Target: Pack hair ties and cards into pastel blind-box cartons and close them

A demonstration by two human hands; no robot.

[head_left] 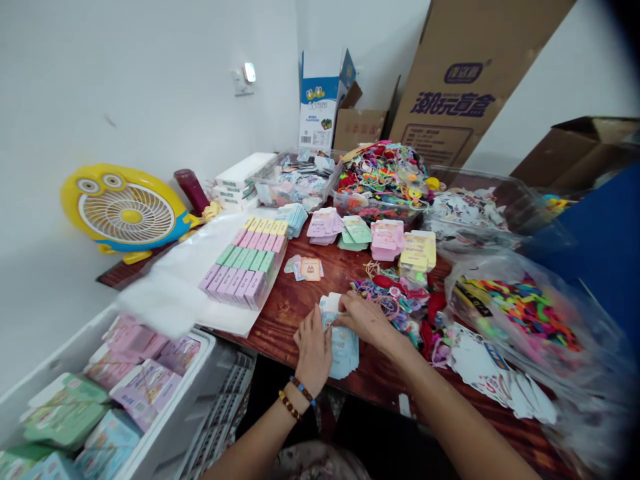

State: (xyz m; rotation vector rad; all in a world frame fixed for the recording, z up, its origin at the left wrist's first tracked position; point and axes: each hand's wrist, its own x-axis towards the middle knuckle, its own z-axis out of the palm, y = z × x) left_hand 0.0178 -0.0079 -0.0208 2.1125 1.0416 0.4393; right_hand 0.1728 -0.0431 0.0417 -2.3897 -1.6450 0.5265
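Observation:
Light blue flat cartons lie in an overlapping stack at the table's front edge. My left hand, with beaded bracelets at the wrist, has its fingers closed at the left side of the top carton. From the right, my right hand pinches the same light blue carton near its upper end. Small printed cards rest on the wood behind my hands. Just right of my right hand is a heap of colourful cords and trinkets.
Stacks of pink cartons and other colours stand behind. Small boxes fill a white sheet at left, above a bin of packs. Tubs, a bag and white cutouts crowd the right. A yellow fan stands back left.

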